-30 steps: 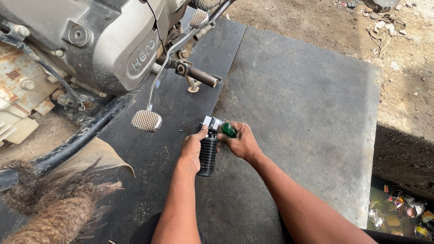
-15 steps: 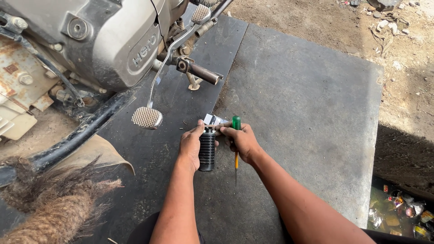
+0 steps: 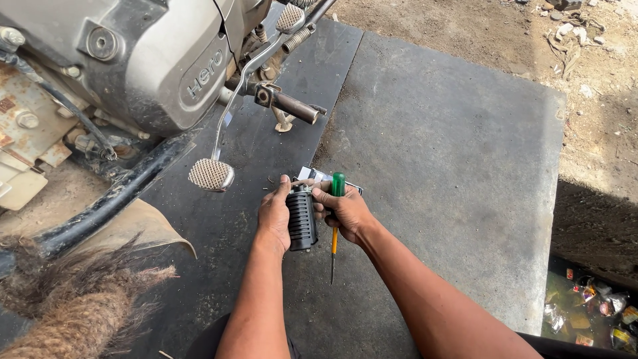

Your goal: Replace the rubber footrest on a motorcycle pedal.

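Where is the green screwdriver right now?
In the head view, the green screwdriver is in the right hand, tip pointing down, beside the black ribbed footpeg that the left hand holds.

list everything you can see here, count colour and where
footpeg: 1, black ribbed rubber, centre, held between both hands
screwdriver: 1, green handle, thin shaft pointing down, in right hand
bracket: 1, silver, at the footpeg's top end
engine: 1, grey, top left
brake pedal: 1, silver, left of the hands
footrest bar: 1, dark metal, below the engine
mats: 2, dark grey, under everything
fibre bundle: 1, brown, bottom left
litter: several bits, mixed colours, bottom right
hands: left on footpeg, right holding screwdriver
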